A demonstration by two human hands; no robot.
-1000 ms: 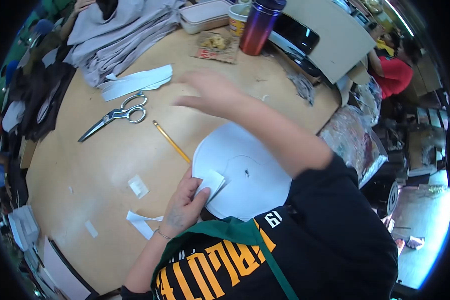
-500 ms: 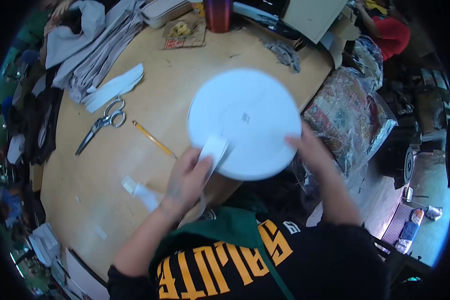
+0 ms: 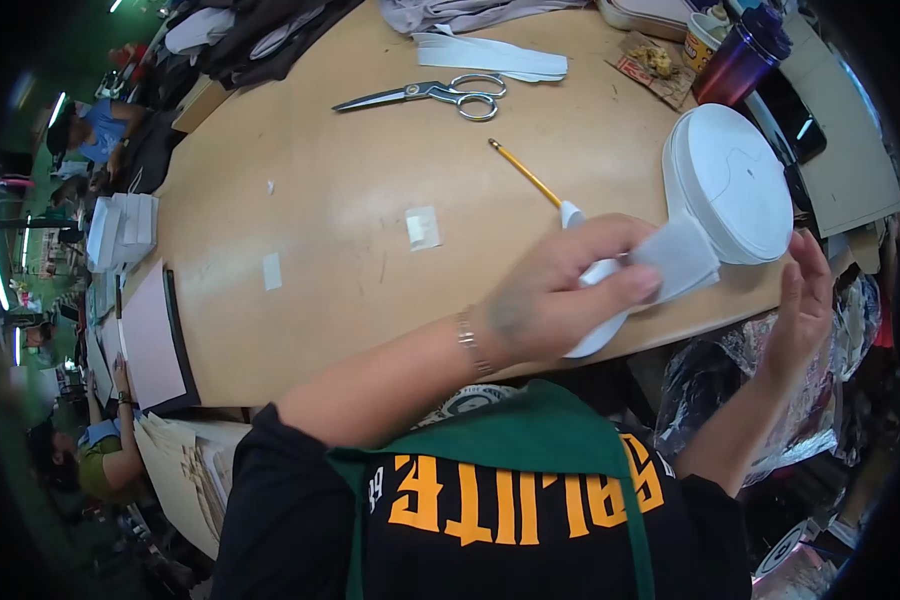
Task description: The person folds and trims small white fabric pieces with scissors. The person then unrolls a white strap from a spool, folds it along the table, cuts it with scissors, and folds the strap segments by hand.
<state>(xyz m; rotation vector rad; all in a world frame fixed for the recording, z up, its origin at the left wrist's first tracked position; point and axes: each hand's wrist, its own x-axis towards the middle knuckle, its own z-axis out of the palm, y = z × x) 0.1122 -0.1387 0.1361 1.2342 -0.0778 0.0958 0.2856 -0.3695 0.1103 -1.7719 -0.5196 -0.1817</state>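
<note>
My left hand (image 3: pixel 580 285) pinches a folded white strip (image 3: pixel 678 260) between thumb and fingers. A length of the same white material loops below that hand at the table edge. To the right, a thick round white roll (image 3: pixel 735 185) rests on the table near the bottle. My right hand (image 3: pixel 802 300) is just below the roll with its fingers extended; whether they touch it I cannot tell. A yellow pencil (image 3: pixel 528 175) lies beyond my left hand, its near end by the white material. Silver scissors (image 3: pixel 430 94) lie farther back, beside flat white strips (image 3: pixel 490 58).
A purple-red bottle (image 3: pixel 740 60), a yellow cup (image 3: pixel 701 42) and a food wrapper (image 3: pixel 653 68) stand at the back right. Small pale scraps (image 3: pixel 423 228) dot the table (image 3: pixel 320 330). Plastic-wrapped material (image 3: pixel 770 400) lies below the right edge. Other people are at the far left.
The view has swung left. The round roll, earlier in front of me, now sits on the table at the right. My right hand has come off its top, and my left hand still holds the strip.
</note>
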